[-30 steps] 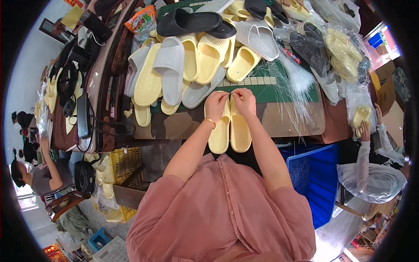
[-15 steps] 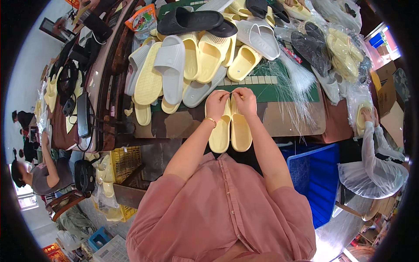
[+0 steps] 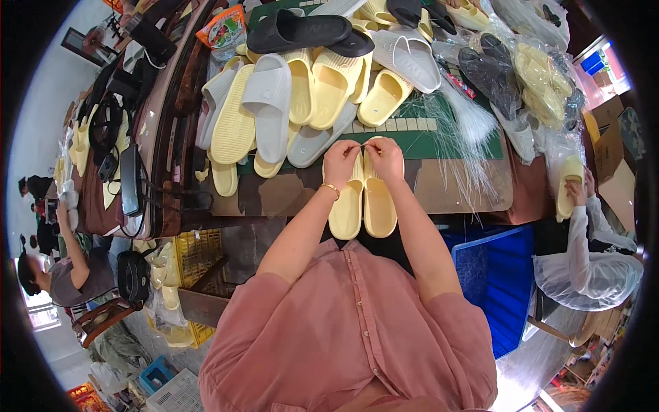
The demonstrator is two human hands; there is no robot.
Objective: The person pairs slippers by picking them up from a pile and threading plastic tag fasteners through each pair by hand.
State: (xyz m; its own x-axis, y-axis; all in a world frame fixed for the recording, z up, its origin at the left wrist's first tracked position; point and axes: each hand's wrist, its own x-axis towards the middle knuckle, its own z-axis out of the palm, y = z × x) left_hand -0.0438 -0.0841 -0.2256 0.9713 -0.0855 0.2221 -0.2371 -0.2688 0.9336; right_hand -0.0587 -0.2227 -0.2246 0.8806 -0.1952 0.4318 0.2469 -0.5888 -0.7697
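Note:
A pair of pale yellow slippers lies side by side at the table's near edge, toes pointing away from me. Over their toe ends, my left hand and my right hand come close together, fingertips pinched. Between them runs a thin strand, barely visible; its ends are hidden by my fingers. My hands cover much of the slippers' straps. To the right, a bundle of clear plastic strands fans out over the green mat.
Beyond my hands is a heap of yellow, grey slippers and black slippers. Bagged slippers lie at right. A blue crate stands below the table. At right, a co-worker's hand holds a yellow slipper; another person sits left.
My hands stay almost in place, still pinching above the slippers. The co-worker at right has lifted and turned a yellow slipper; the person at left has moved an arm.

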